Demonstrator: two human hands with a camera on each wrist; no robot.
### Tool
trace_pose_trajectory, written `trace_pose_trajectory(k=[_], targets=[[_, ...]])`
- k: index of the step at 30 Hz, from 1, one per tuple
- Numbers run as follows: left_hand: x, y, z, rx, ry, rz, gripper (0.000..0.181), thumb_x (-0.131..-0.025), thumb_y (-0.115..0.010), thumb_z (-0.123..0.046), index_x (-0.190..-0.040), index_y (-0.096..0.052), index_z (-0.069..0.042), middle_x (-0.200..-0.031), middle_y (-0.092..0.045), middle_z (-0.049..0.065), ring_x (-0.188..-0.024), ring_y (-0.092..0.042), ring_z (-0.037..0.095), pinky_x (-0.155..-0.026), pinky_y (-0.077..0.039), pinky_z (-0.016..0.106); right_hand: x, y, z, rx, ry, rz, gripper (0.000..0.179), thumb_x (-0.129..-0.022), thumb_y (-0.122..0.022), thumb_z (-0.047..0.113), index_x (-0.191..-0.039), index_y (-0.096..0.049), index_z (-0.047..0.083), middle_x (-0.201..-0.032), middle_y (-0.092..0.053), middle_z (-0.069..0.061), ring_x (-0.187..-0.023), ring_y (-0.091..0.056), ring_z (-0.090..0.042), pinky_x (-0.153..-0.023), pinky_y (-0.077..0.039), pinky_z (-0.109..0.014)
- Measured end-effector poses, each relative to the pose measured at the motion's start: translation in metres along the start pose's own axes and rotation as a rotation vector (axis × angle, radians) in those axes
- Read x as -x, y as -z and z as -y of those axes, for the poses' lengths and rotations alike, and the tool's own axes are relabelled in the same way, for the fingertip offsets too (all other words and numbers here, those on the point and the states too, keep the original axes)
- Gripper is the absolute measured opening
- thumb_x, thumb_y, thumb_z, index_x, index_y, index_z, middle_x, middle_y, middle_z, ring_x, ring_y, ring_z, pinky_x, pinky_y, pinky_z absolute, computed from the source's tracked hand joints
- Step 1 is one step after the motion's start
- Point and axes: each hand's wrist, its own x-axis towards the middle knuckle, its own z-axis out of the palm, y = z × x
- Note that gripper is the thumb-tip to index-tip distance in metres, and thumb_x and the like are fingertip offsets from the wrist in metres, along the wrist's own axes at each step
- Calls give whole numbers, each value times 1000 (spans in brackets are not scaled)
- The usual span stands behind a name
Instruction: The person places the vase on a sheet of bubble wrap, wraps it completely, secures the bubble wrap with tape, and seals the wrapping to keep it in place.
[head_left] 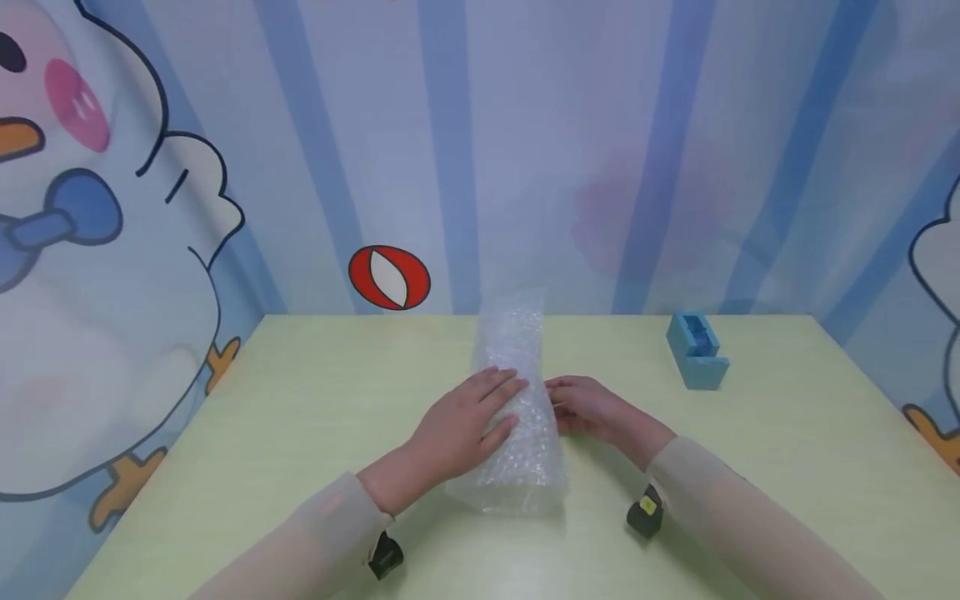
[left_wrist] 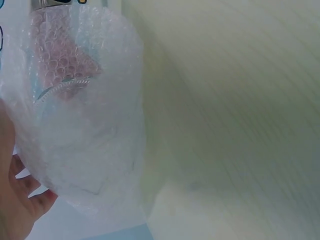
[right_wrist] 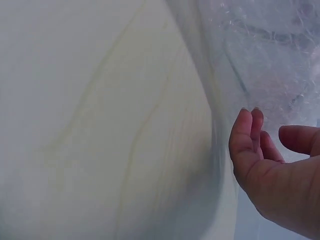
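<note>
A long bundle of clear bubble wrap (head_left: 517, 333) lies lengthwise on the table in the head view, its far end reaching the back edge. My left hand (head_left: 468, 425) rests across its left side with the fingers fairly straight. At the bundle's right edge is my right hand (head_left: 592, 408), fingers bent toward the wrap and partly hidden by it. The right wrist view shows a gap between the thumb and fingers (right_wrist: 245, 135), right beside the wrap (right_wrist: 275, 60). Through the wrap (left_wrist: 100, 135) in the left wrist view, a pinkish hand shape shows. Any contents of the bundle are hidden.
A blue tape dispenser (head_left: 693, 358) stands at the back right of the pale yellow table (head_left: 300, 400). Behind it hangs a striped blue backdrop (head_left: 525, 150) with cartoon birds at both sides. Small dark wrist cameras (head_left: 645, 512) hang below both sleeves.
</note>
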Motion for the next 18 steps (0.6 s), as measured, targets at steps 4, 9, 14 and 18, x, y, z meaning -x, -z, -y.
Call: trace_pose_trajectory(k=[4, 9, 14, 18], targets=[[0, 4, 1, -6, -15, -15, 51, -101, -63, -28, -147, -53, -9, -152, -55, 13, -144, -50, 32, -116, -47, 44, 4, 0, 3, 30, 0, 17, 45, -107, -48, 18, -145, -48, -7, -126, -66, -15, -98, -66, -14, -77, -58, -21], [0, 5, 2, -3, -10, -9, 48, -101, -63, -29, -145, -56, -11, -154, -53, 14, -145, -48, 35, -118, -45, 47, 11, 1, 6, 58, 7, 33, 47, -107, -49, 20, -146, -48, -6, -143, -57, -23, -119, -64, -27, -89, -60, -27], [0, 6, 4, 42, 29, -3, 56, -102, -62, -33, -152, -49, -13, -157, -50, 13, -148, -46, 33, -119, -43, 48, 17, 4, 8, 105, 23, 48, 50, -108, -47, 24, -150, -45, -3, -150, -52, -24, -129, -61, -35, -102, -58, -37], [5, 11, 6, 107, 46, -51, 62, -101, -61, -34, -156, -43, -11, -157, -51, 13, -146, -48, 32, -119, -43, 51, 28, 9, 7, 177, 64, 38, 49, -108, -47, 26, -149, -46, -1, -145, -56, -24, -121, -65, -31, -101, -58, -40]])
